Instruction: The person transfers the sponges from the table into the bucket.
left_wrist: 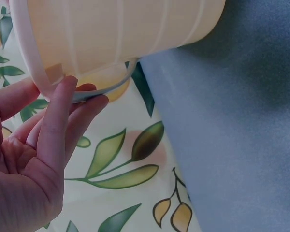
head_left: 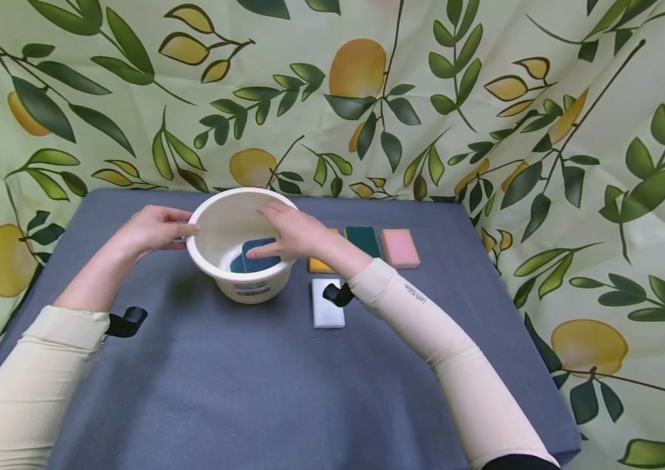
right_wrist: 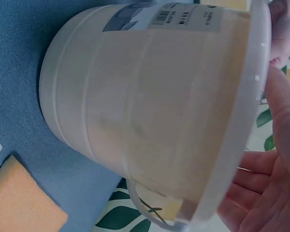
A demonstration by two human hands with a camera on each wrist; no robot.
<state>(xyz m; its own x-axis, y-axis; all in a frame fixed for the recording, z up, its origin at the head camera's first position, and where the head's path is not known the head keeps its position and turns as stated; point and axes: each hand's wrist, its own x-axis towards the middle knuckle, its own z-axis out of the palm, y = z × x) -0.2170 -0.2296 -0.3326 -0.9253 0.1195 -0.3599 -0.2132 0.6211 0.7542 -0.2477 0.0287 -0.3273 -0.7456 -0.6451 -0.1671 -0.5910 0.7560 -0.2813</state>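
Note:
A white plastic bucket (head_left: 252, 287) stands tilted on the grey-blue table, its mouth toward me. My left hand (head_left: 158, 228) pinches its left rim; in the left wrist view, the fingers also touch the bail handle (left_wrist: 104, 91). Over the mouth reaches my right hand (head_left: 293, 234), fingers stretched out and thumb apart, with nothing seen in its grasp. Below that hand, a blue sponge (head_left: 257, 265) lies at the bottom of the bucket, partly covered by the thumb; whether it is one piece or two I cannot tell. The right wrist view shows the bucket's outer wall (right_wrist: 135, 101) hiding the inside.
Right of the bucket lie a yellow sponge (head_left: 320, 266), a dark green sponge (head_left: 363, 240) and a pink sponge (head_left: 401, 249). Nearer me is a white sponge (head_left: 329, 314). A leaf-and-fruit patterned curtain (head_left: 309, 130) hangs behind the table (head_left: 250, 391).

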